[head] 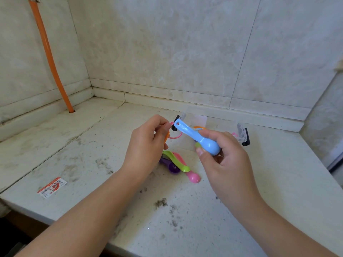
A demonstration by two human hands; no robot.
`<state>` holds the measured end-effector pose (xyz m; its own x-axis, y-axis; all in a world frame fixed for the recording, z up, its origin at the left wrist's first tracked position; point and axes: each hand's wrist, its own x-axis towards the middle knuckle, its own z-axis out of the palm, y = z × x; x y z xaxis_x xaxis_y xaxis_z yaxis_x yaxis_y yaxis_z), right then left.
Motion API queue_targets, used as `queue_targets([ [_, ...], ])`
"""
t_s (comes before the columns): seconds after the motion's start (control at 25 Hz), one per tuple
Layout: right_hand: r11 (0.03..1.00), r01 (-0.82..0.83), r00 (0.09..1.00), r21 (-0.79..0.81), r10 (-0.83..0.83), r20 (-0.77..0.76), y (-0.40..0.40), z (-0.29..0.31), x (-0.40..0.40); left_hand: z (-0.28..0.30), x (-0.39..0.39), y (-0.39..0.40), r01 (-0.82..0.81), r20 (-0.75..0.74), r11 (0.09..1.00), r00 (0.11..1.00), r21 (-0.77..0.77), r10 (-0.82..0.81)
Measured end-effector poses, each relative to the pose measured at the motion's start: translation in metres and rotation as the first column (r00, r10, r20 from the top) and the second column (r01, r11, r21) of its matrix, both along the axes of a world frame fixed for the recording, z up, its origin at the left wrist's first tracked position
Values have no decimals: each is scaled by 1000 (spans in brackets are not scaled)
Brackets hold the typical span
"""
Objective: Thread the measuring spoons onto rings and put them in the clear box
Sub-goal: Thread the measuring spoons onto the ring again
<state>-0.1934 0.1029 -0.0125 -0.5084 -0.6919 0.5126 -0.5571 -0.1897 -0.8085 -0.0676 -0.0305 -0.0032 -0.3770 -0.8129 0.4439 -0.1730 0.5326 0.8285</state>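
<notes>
At far left an orange hose (48,54) runs down the wall into the pale stone surface (92,145), where a small red-and-white packet (52,187) lies. The left hand (146,145) pinches a pink ring (171,131) at its open end, with an orange spoon (167,136) partly tucked under the fingers. Below, purple (171,166), green (176,161) and pink (188,169) spoons lie in a loose pile on the surface. The right hand (220,156) grips the blue spoon (198,139) by its bowl, handle hole aimed at the ring tip and just beside it.

The step in hand looks to be threading the blue spoon; next, the ring end must pass cleanly through that small hole.

The clear box (241,132) sits behind the hands, mostly hidden; its contents are hard to make out. Whether the orange spoon is already on the ring cannot be told.
</notes>
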Motion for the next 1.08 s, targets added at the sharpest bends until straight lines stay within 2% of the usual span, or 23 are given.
queue_targets([
  [0.44, 996, 92, 961, 18, -84, -264, 0, 1, 1, -2, 1, -2, 26, 143, 958, 990, -287, 16],
  [0.52, 997, 78, 981, 18, -73, -177, 1, 1, 1, -2, 1, -2, 27, 87, 974, 996, -226, -8],
  [0.64, 999, 37, 999, 27, -37, 33, 1, 2, -2, 1, 2, -4, -14, -29, 999, 999, -46, 12],
  [0.84, 998, 16, 993, 55, -22, 114, 0, 0, -2, 7, 3, -4, 25, -166, 998, 986, 64, -14],
  [0.96, 996, -41, 990, 73, 31, 141, 1, 1, 1, 12, 6, -3, 128, -324, 968, 945, 216, -53],
  [1.08, 989, -101, 989, 106, 88, 122, 0, 2, 6, 16, 8, -3, 379, -525, 844, 839, 380, -140],
])
